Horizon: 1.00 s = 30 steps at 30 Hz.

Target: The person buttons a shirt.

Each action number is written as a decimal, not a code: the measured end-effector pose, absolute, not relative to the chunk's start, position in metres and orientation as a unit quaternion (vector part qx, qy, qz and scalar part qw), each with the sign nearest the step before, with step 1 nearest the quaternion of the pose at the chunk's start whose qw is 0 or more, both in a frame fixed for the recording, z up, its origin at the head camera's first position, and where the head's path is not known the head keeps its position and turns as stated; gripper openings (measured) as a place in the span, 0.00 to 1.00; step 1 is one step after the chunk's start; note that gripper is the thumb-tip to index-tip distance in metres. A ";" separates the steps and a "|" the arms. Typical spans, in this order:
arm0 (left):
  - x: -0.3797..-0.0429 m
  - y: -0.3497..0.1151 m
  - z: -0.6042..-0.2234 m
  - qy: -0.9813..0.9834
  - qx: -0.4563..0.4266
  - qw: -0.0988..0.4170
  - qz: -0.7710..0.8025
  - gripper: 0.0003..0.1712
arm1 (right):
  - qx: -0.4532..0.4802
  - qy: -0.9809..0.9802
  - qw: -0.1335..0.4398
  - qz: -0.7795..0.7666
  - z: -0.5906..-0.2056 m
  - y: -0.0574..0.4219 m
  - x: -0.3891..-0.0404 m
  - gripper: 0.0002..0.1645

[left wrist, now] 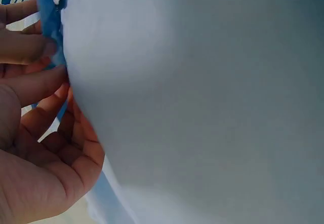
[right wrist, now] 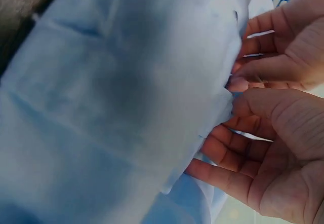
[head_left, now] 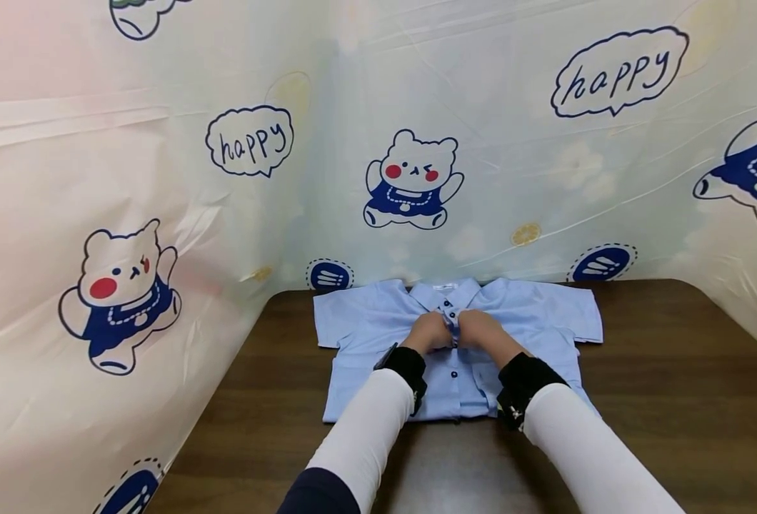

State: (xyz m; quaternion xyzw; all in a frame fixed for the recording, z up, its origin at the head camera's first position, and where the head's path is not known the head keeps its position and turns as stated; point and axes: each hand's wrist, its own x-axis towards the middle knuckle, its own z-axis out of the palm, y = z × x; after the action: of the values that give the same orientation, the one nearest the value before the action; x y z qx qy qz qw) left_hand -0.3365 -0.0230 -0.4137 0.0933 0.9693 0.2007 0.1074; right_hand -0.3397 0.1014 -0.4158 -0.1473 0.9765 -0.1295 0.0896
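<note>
A light blue short-sleeved shirt (head_left: 368,371) lies spread on the brown bench (head_left: 648,400), directly beneath and around the two hands. The left hand (head_left: 428,333) and the right hand (head_left: 478,330) are close together over the middle of the shirt's front, each pinching cloth at the button strip between thumb and curled fingers. Whether their fingertips touch each other cannot be told.

Just beyond the hands is the collar (head_left: 463,293), with a white label (head_left: 445,287) inside its neck; dark buttons run down from it towards the gap between the hands. Another dark button (head_left: 453,374) sits on the near side of them, and the hem lies nearer the person still. One short sleeve spreads out left of the left hand, the other right of the right hand. A black band (head_left: 409,368) circles the left wrist, and a similar one the right. Well beyond the hands hangs a sheet (head_left: 346,178) printed with bears and "happy".
</note>
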 end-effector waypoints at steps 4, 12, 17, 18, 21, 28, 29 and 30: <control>-0.338 -0.024 -0.418 0.959 0.074 0.119 0.247 0.22 | -0.148 0.971 0.084 -0.168 -0.408 0.110 -0.336 0.11; -0.333 -0.029 -0.423 0.920 0.025 0.126 0.370 0.13 | -0.160 0.931 0.103 -0.311 -0.401 0.123 -0.323 0.10; -0.325 -0.033 -0.420 0.866 -0.007 0.147 0.478 0.10 | -0.138 0.926 0.094 -0.338 -0.403 0.124 -0.317 0.09; -0.324 -0.033 -0.420 0.856 -0.010 0.151 0.494 0.10 | -0.136 0.925 0.092 -0.342 -0.403 0.124 -0.317 0.09; -0.321 -0.034 -0.420 0.834 -0.019 0.154 0.529 0.10 | -0.135 0.923 0.086 -0.350 -0.405 0.123 -0.316 0.08; -0.320 -0.035 -0.422 0.794 -0.036 0.159 0.586 0.11 | -0.145 0.912 0.086 -0.374 -0.407 0.122 -0.317 0.09; -0.320 -0.035 -0.423 0.791 -0.036 0.161 0.590 0.12 | -0.136 0.907 0.093 -0.387 -0.407 0.121 -0.317 0.10; -0.320 -0.035 -0.423 0.785 -0.037 0.166 0.595 0.12 | -0.128 0.901 0.102 -0.402 -0.408 0.121 -0.317 0.12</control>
State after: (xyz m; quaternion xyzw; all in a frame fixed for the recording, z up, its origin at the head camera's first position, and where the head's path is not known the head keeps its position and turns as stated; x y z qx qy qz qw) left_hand -0.3205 -0.0353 -0.4231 -0.0370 0.7852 0.5954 0.1661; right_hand -0.3174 0.1209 -0.4079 -0.1281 0.9008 -0.4021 0.1022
